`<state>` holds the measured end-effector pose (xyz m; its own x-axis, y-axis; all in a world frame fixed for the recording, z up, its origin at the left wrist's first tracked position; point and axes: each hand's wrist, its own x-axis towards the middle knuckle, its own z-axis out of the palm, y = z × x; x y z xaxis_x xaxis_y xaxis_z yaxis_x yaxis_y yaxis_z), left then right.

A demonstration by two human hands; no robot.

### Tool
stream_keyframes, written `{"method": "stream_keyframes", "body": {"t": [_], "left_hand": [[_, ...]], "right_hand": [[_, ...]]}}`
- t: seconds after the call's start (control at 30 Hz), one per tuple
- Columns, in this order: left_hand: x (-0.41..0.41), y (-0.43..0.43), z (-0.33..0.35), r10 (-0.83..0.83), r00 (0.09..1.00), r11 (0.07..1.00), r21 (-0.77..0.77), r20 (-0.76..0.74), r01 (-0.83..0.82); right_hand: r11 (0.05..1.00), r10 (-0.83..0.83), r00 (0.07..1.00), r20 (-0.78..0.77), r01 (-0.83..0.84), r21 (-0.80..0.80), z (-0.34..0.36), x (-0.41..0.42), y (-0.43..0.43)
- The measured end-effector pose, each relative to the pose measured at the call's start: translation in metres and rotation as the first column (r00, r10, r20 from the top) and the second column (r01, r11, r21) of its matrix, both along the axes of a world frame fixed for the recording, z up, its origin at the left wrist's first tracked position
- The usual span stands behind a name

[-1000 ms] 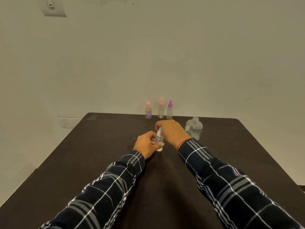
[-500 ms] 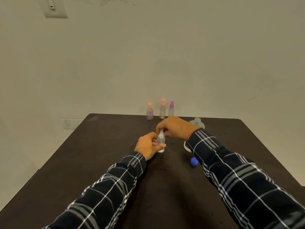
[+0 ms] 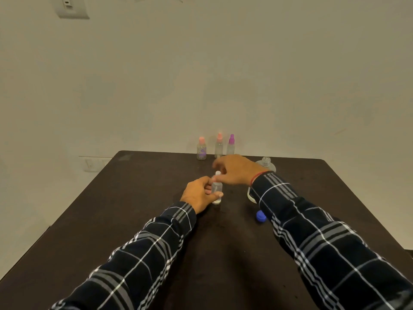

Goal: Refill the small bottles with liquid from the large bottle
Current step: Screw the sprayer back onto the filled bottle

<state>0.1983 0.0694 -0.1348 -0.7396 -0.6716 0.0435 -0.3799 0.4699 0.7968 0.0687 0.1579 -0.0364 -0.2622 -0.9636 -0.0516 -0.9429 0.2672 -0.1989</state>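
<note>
My left hand [image 3: 199,194] grips a small clear bottle [image 3: 216,188] that stands upright on the dark table [image 3: 125,209], its white cap [image 3: 218,173] on top. Just above and right of that cap hovers my right hand [image 3: 237,170], its blurred fingers loosely extended and not touching it. The large clear bottle [image 3: 266,162] stands uncapped behind my right wrist, mostly hidden by the sleeve. Its blue cap [image 3: 260,215] lies on the table by my right forearm.
Three small bottles stand in a row at the table's far edge: a pink-capped one [image 3: 201,151], an orange-capped one [image 3: 219,147] and a purple-capped one [image 3: 231,147]. A wall rises close behind them, with a socket [image 3: 93,163] to the left.
My right hand has let go of the small bottle's cap and lifted slightly up and to the right. My left hand keeps its grip on the bottle.
</note>
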Motion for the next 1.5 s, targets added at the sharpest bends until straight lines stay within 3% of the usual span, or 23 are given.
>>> {"method": "stream_keyframes", "body": {"t": [0.1,0.3,0.4,0.43,0.5,0.57,0.67,0.8,0.9,1.0,1.07,1.13,1.5], "left_hand": [[0.000,0.000,-0.002,0.010,1.000,1.000,-0.018,0.001,-0.010],[0.000,0.001,-0.001,0.012,1.000,1.000,-0.015,-0.006,-0.012],[-0.001,0.001,0.001,0.015,1.000,1.000,0.021,0.014,-0.015],[-0.001,0.002,0.003,0.016,1.000,0.999,0.030,0.020,-0.016],[-0.001,0.001,0.003,0.007,1.000,1.000,0.022,0.028,-0.007],[-0.001,0.001,0.001,-0.001,1.000,1.000,0.011,0.005,0.001],[0.000,0.002,0.000,0.006,1.000,1.000,0.015,-0.002,-0.006],[0.000,0.002,0.000,0.001,1.000,1.000,0.009,0.003,-0.001],[0.000,0.002,0.002,-0.001,1.000,1.000,0.015,0.016,0.001],[0.001,0.003,0.002,0.005,1.000,1.000,0.000,0.020,-0.005],[0.001,0.003,0.001,0.006,1.000,1.000,-0.005,-0.004,-0.006],[0.001,0.003,0.000,0.009,1.000,1.000,-0.006,-0.007,-0.009],[0.000,0.003,-0.002,0.015,1.000,1.000,-0.006,-0.013,-0.015]], "right_hand": [[0.989,0.146,0.989,0.012,-0.146,0.034,-0.001,0.000,0.001],[0.999,-0.049,0.991,-0.128,0.047,-0.020,-0.007,0.011,-0.009],[0.973,-0.226,0.937,-0.266,0.203,-0.111,-0.021,0.018,-0.008],[0.963,-0.268,0.933,-0.242,0.247,-0.111,-0.026,0.017,-0.007],[0.957,-0.283,0.958,-0.057,0.278,-0.081,-0.027,0.010,0.000],[0.989,-0.136,0.985,0.108,0.141,-0.043,-0.021,0.001,0.005],[0.997,0.079,0.995,0.060,-0.078,-0.019,-0.015,0.000,0.003],[0.999,0.002,0.998,-0.060,-0.004,-0.035,-0.011,0.006,-0.005],[0.982,-0.177,0.969,-0.173,0.163,-0.093,-0.021,0.012,-0.004],[0.969,-0.208,0.978,0.025,0.210,-0.128,-0.026,0.010,0.006],[0.993,-0.072,0.989,0.131,0.083,-0.080,-0.019,0.006,0.010],[0.998,0.020,0.995,0.098,-0.013,-0.066,-0.015,0.007,0.008],[0.990,-0.123,0.992,0.035,0.125,-0.070,-0.014,0.021,-0.004]]}}
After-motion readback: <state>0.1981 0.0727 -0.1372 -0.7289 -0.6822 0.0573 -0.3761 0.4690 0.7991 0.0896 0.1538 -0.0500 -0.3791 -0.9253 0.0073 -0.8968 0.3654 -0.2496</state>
